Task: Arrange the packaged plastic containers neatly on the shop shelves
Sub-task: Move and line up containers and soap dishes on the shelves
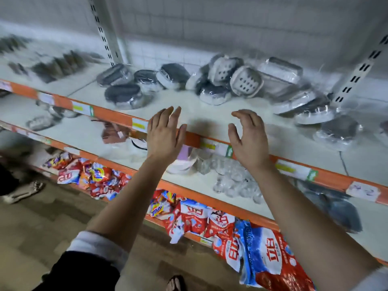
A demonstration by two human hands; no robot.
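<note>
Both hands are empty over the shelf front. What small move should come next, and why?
Probably the right hand should reach forward to the jumbled wrapped containers at the back of the shelf. Both it and the left hand hold nothing, and the containers lean on one another, some tilted, so none is yet arranged.

Heavy blur smears the dark goods [58, 64] at the top shelf's [189, 101] far left beyond naming, and the price labels [139, 124] on the orange rail [113, 117] cannot be read. A wrapped container [384, 128] is cut by the right edge, a sandalled foot [176, 283] by the bottom edge.
</note>
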